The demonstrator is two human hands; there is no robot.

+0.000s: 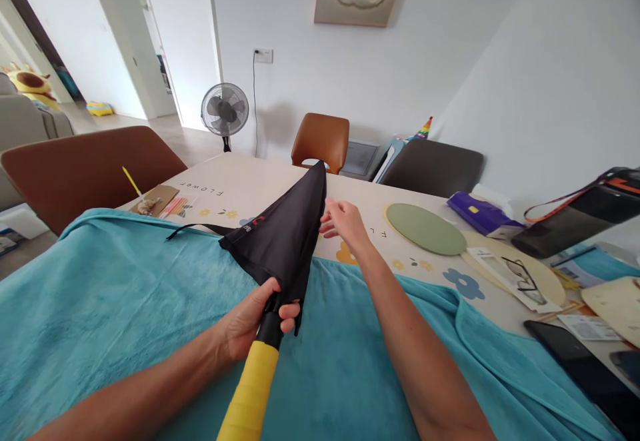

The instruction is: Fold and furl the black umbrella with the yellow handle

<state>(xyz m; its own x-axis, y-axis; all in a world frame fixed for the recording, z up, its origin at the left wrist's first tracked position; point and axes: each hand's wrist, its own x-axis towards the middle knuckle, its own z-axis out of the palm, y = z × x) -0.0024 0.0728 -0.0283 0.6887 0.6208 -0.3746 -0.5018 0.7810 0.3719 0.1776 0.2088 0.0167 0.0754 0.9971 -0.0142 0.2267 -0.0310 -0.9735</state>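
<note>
A folded black umbrella (285,244) points away from me, its canopy loosely gathered and partly fanned out to the left. Yellow wrap covers its handle (253,388), which runs toward me at the bottom. My left hand (255,314) is closed around the umbrella where the canopy's lower edge meets the handle. Beside the canopy's right edge is my right hand (343,222), fingers loosely bent and apart, with nothing held; whether the fingertips touch the fabric I cannot tell. A thin black strap (195,226) trails from the canopy's left side.
A teal blanket (125,301) covers the near part of the table (265,178). On the right lie a green oval mat (425,229), a purple tissue pack (480,214), glasses (525,281), a black bag (575,214) and a dark tablet (580,368). Chairs and a fan (225,109) stand beyond.
</note>
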